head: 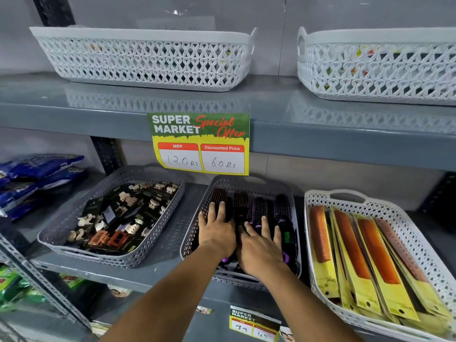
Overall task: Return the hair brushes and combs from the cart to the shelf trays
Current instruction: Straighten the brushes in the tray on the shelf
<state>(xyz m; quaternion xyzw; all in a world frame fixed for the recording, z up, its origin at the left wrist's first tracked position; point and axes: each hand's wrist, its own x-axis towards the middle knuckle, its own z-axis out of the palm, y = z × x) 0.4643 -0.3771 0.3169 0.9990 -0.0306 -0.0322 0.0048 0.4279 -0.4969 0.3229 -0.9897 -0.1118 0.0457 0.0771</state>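
While both your hands lie flat in the middle tray (195, 233), neither has a grip on anything: your left hand (217, 228) rests palm down, fingers spread, on the brush (219, 196) at the tray's 9 o'clock side, and your right hand (261, 248) is spread open over the round brushes (261, 208) toward 3 o'clock. My reading is that you are pressing and squaring the brushes so they lie side by side, bristle heads at 12 o'clock and handles toward you, which keeps them packed below the rim.

At 3 o'clock from that tray sits a white tray (345, 196) of combs (365, 245) in yellow card sleeves, overlapped like shingles with the hang holes toward you, likely so each card shows. At 9 o'clock a grey tray (61, 230) holds hair clips (123, 218) on dark cards, heaped loosely.

All three stand on a glossy grey metal shelf (177, 218), slightly apart from one another. An offer tag (199, 144) hangs from the shelf above, where two white baskets (148, 58) stand. Blue packets (37, 174) lie at far 9 o'clock. No cart shows.
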